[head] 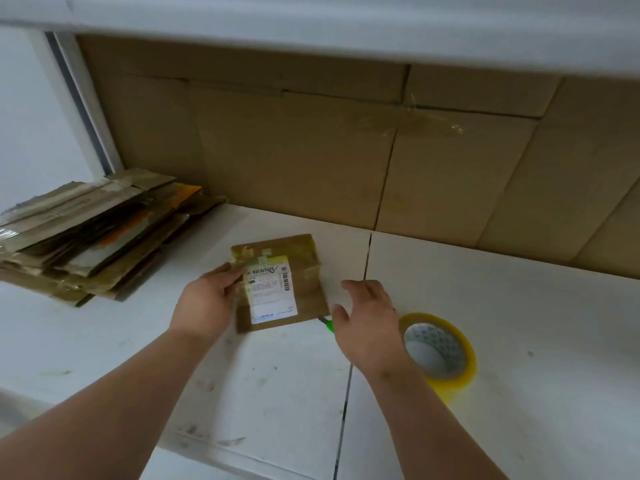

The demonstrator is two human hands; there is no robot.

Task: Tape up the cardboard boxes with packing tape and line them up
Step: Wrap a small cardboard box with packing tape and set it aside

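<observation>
Flattened cardboard (93, 237) lies left of box (280, 282); tape roll (438, 351) right.

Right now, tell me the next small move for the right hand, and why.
Probably bring the right hand onto the small box's right side. The left hand already grips its left edge, while the right hangs open just beside it, touching nothing. The tape roll lies to the right for afterwards.

Small taped cardboard box (280, 282) — labelled, flat on table; yellow tape roll (438, 351) right.
</observation>
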